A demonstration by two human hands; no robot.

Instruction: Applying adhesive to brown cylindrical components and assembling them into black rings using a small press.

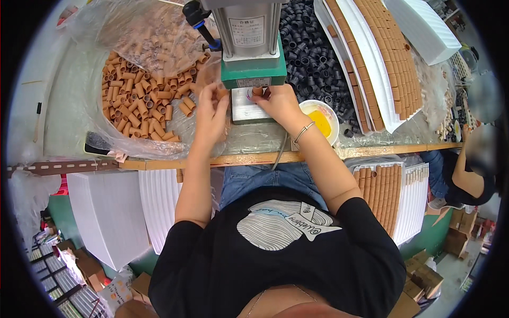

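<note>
My right hand (pixel 280 105) pinches a short brown tube (pixel 257 91) and holds it upright over the silvery metal plate (pixel 244 111). Just above is the green block (pixel 253 71) of a bench press (pixel 247 37). Left of the plate, my left hand (pixel 212 112) has its fingers closed around another brown tube (pixel 221 92), partly hidden by the fingers and the block. Beside my right wrist stands a white bowl (pixel 333 137) with yellow liquid in it.
A heap of brown tubes (pixel 140 103) lies on clear plastic sheeting at the left. Black plastic rings (pixel 313 63) are piled behind the bowl. White foam trays with rows of brown tubes (pixel 389 58) stand at the right. A wooden edge (pixel 159 165) borders the bench; another person (pixel 469 177) sits far right.
</note>
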